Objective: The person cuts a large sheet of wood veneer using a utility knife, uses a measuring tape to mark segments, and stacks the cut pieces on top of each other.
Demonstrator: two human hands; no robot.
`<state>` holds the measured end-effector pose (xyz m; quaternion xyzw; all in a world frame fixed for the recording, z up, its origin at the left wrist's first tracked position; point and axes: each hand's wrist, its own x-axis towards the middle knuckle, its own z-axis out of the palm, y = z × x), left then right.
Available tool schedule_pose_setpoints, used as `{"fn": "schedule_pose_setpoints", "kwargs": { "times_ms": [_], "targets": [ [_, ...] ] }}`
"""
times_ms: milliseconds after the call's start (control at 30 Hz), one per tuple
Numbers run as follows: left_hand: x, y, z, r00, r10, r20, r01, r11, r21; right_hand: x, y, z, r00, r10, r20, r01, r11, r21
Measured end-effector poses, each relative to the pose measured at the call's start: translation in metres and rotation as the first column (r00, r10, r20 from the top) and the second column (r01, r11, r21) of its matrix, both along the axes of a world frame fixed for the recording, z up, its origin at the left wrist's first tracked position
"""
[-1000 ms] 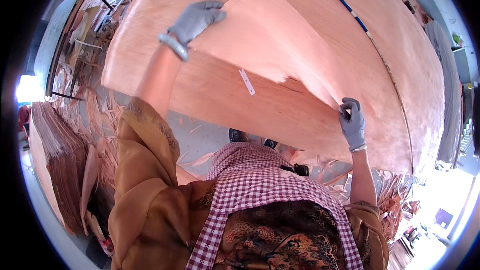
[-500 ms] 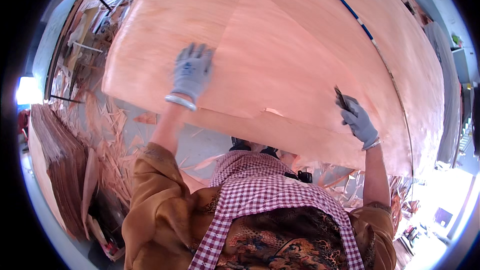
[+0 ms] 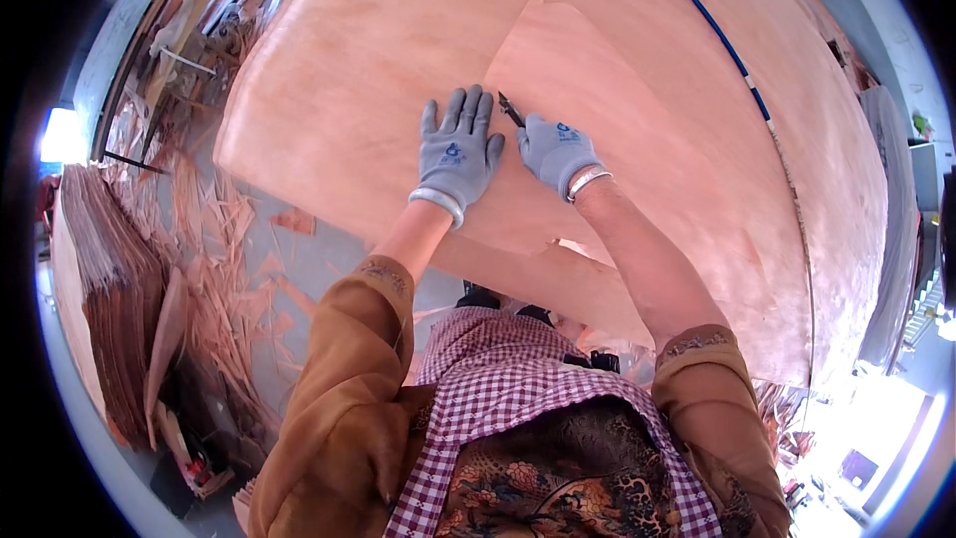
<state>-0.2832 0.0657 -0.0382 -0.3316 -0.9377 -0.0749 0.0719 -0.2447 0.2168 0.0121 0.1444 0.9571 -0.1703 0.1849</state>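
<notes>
A large pinkish wood veneer sheet point(image 3: 349, 70) spreads before me, and a paler veneer piece point(image 3: 637, 130) with a pointed far corner lies over it. My left hand point(image 3: 456, 154), in a grey glove, rests flat with fingers stretched out, beside the left edge of the paler piece. Just to its right, my gloved right hand point(image 3: 560, 149) grips a dark utility knife point(image 3: 510, 108), whose tip points up and left near that edge. Whether the blade touches the veneer I cannot tell. A torn gap point(image 3: 583, 251) shows near the sheet's front edge.
A thin rod, partly blue point(image 3: 697, 5), curves across the sheet on the right. At left stands a stack of veneer sheets point(image 3: 119, 309). Veneer scraps point(image 3: 224, 269) litter the floor, and a dark-legged table point(image 3: 124, 60) stands at the far left.
My right hand has brought the knife leftward and away from me, close to the left hand. My left hand has shifted right to the paler piece's edge.
</notes>
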Motion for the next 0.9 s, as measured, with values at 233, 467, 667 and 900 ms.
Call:
{"fn": "schedule_pose_setpoints", "kwargs": {
  "times_ms": [233,467,667,900],
  "targets": [
    [-0.002,-0.008,-0.001,1.000,0.014,0.005,-0.014,1.000,0.016,0.005,0.016,0.005,0.981,-0.183,0.059,0.191,0.917,-0.349],
    [-0.002,-0.008,-0.006,1.000,0.017,-0.002,-0.017,1.000,-0.008,0.001,-0.001,0.004,0.993,-0.090,0.076,0.111,0.934,-0.340],
    [-0.003,0.002,-0.008,0.999,0.023,-0.036,-0.025,0.998,-0.062,-0.002,-0.017,-0.008,1.000,0.003,-0.019,-0.003,0.999,0.034],
    [-0.003,-0.008,-0.009,0.999,0.002,-0.036,-0.004,0.999,-0.041,0.109,0.023,0.009,0.969,0.154,0.194,-0.161,0.987,0.019]
  ]
}}
